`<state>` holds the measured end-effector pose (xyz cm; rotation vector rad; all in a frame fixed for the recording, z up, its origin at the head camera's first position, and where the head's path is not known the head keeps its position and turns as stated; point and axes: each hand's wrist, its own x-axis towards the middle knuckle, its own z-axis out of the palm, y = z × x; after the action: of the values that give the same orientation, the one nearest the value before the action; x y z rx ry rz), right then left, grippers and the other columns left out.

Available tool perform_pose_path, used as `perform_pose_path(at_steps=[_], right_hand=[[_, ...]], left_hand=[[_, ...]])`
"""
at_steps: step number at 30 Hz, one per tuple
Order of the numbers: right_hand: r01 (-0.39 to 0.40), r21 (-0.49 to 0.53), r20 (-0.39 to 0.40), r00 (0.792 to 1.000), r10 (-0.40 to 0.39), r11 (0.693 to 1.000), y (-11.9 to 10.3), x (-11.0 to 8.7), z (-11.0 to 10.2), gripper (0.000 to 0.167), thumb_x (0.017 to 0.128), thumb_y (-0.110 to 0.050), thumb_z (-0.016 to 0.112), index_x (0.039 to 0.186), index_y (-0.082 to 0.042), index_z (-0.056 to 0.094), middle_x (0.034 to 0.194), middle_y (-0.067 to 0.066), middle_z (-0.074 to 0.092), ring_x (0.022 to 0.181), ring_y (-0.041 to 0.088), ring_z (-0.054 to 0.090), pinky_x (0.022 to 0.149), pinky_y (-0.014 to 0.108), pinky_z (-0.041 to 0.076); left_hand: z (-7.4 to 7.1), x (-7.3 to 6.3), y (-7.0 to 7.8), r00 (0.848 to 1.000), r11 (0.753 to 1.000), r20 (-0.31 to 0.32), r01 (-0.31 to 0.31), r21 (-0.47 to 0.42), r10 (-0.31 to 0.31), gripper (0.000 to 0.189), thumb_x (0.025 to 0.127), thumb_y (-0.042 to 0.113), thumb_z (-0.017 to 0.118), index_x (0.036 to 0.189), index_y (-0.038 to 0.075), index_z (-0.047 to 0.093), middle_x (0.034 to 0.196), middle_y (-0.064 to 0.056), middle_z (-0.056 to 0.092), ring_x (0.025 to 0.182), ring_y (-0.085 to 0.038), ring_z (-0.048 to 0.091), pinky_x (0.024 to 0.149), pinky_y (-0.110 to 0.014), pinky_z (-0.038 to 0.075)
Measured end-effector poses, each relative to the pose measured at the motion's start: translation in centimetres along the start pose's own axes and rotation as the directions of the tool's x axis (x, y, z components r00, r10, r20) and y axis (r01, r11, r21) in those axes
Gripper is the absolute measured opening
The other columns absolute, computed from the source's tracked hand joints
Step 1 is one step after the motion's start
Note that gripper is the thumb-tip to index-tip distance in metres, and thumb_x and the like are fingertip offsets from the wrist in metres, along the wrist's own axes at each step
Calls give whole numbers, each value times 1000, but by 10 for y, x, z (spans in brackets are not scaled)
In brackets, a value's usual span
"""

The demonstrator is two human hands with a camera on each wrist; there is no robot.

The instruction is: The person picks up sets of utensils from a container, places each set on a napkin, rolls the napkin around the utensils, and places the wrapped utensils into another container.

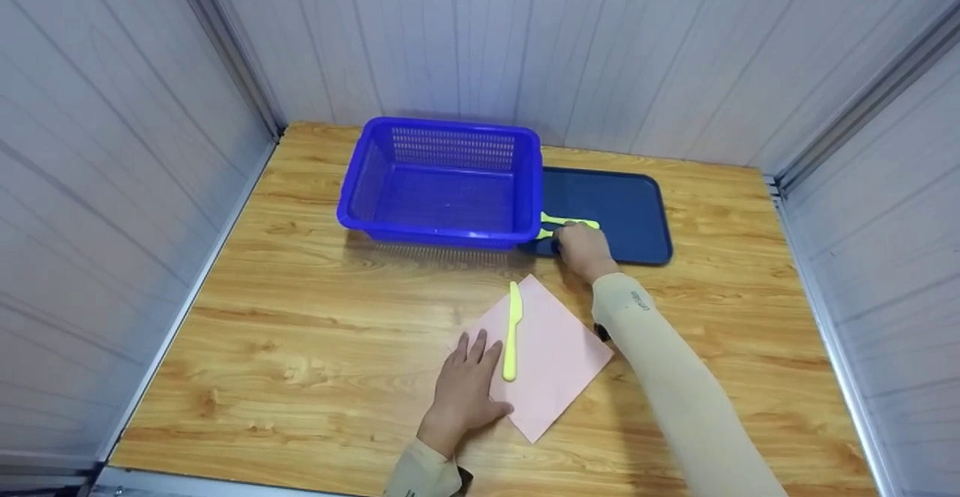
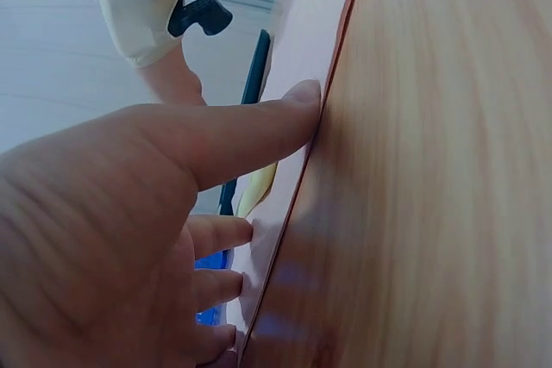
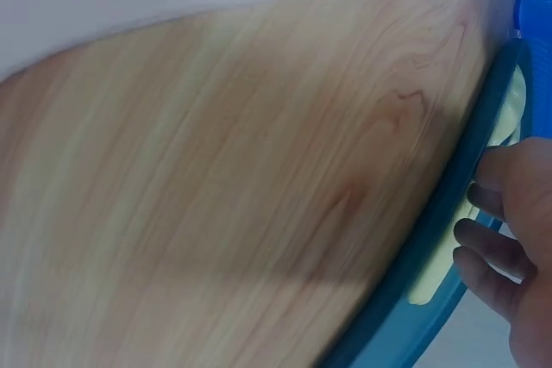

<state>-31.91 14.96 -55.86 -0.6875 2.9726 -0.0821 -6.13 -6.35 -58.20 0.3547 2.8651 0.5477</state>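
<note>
A pink square napkin (image 1: 556,347) lies cornerwise on the table, with a yellow-green knife (image 1: 513,332) on its left part. My left hand (image 1: 466,388) rests spread at the napkin's left edge; thumb and fingertips touch the napkin in the left wrist view. Over the front of a dark blue tray (image 1: 634,212), my right hand (image 1: 585,248) pinches a yellow-green utensil (image 1: 544,234) between thumb and forefinger. The hand hides its handle, and its kind cannot be told. Another yellow-green utensil (image 1: 589,223) lies just behind on the tray, partly covered.
A blue plastic basket (image 1: 442,231) with mesh sides stands left of the right hand, overlapping the tray's left end. Pale panel walls (image 1: 480,40) close off the back and both sides of the wooden table (image 1: 300,332).
</note>
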Motion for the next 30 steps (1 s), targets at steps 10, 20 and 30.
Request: perform_pose_path(at_steps=[10, 20, 30], right_hand=[[-46, 8, 22, 999, 46, 999, 14, 0, 2, 18, 92, -11, 67, 110, -9, 71, 103, 12, 67, 95, 32, 63, 77, 50, 54], [-53, 4, 31, 998, 52, 999, 25, -2, 8, 17, 93, -10, 61, 107, -3, 67, 100, 16, 64, 93, 32, 60, 75, 50, 54], [26, 108, -117, 993, -13, 994, 27, -16, 11, 26, 93, -8, 60, 116, -3, 50, 102, 18, 60, 92, 35, 60, 75, 50, 52]], left_hand=[[-5, 5, -3, 1000, 1000, 31, -2, -28, 3, 98, 70, 52, 82, 149, 12, 39, 156, -18, 26, 142, -44, 18, 110, -54, 28], [-5, 6, -2, 999, 1000, 43, 4, 1, -4, 99, 69, 54, 81, 149, 13, 39, 156, -17, 26, 142, -44, 19, 110, -54, 28], [-5, 7, -2, 999, 1000, 45, -3, 2, 3, 98, 72, 55, 79, 150, 12, 38, 157, -17, 25, 142, -43, 17, 110, -53, 27]])
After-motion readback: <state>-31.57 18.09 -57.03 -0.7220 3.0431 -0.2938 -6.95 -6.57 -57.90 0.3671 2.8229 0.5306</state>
